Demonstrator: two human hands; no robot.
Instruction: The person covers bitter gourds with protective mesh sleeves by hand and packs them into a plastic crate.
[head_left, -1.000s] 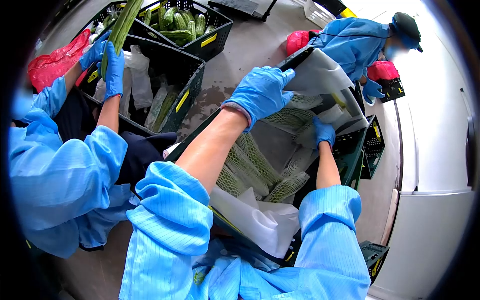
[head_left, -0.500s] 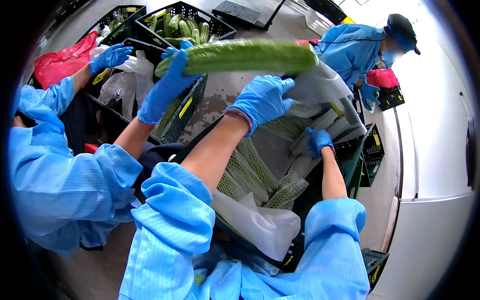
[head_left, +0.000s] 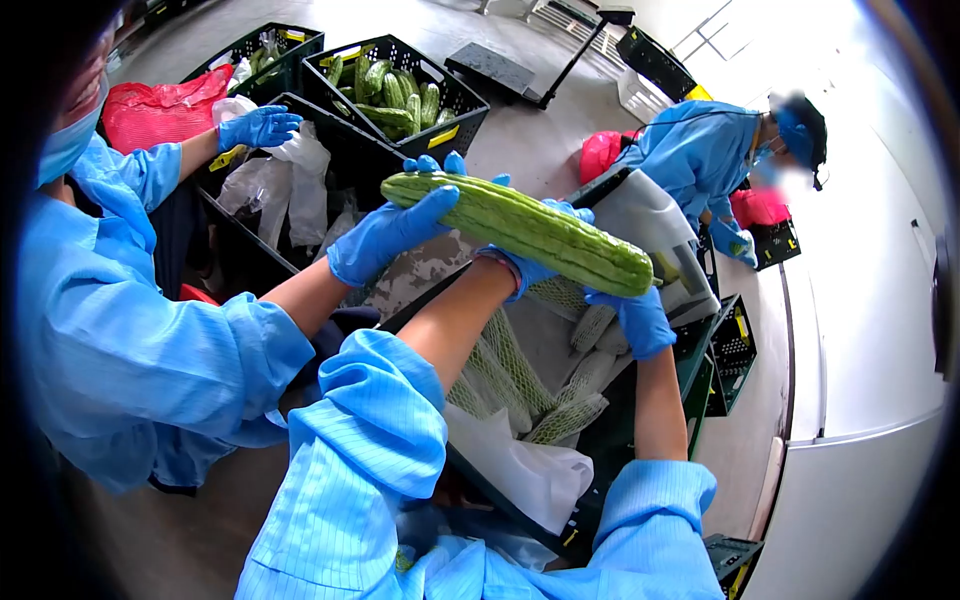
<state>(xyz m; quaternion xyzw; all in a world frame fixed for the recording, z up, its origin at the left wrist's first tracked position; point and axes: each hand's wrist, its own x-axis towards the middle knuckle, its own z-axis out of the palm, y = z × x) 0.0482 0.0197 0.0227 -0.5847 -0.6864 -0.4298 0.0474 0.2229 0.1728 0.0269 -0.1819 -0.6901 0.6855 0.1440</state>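
Note:
A long green ridged gourd hangs over the crate in front of me. A co-worker's gloved hand grips its left end. My right hand, in a blue glove, is closed at the gourd's right end from below. My left hand is behind the gourd's middle, with fingertips showing above it; the gourd hides most of its fingers. Below, a dark green crate with a white liner holds several gourds in white foam nets.
Crates with green gourds and plastic bags stand at the upper left. A red net bag lies near the co-worker at left. A flat scale is behind. Another person bends over crates at the right.
The co-worker's gourd has swung from upright at the left to lying across above my crate. My right hand has left the netted gourds and risen to its right end. The view has shifted.

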